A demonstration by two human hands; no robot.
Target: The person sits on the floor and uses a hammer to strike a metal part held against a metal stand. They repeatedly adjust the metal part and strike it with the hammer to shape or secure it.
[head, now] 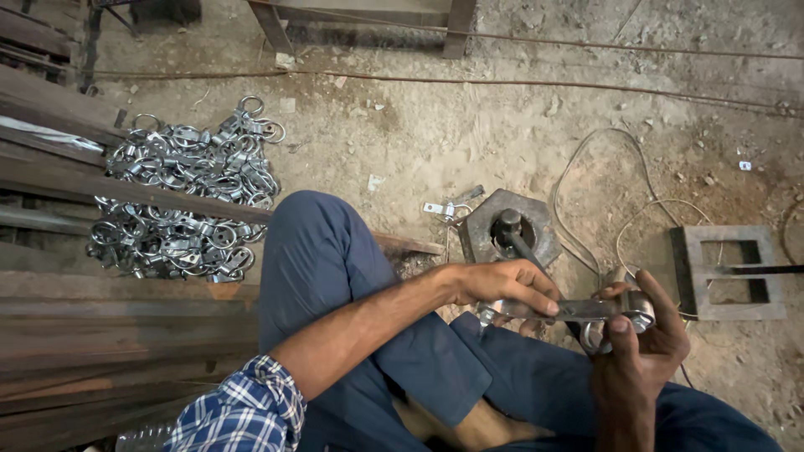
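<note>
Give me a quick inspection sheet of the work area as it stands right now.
Surface: dirt floor, dusty, with small debris.
Job's things: flat metal strip with ring fittings, held across both hands.
Clutter: pile of ring fittings; hexagonal block with a pin; one loose fitting; rectangular frame.
Grippers: left hand and right hand both grip the strip.
Cables: thin wire looping by the block.
Surroundings: rusty bars at left.
</note>
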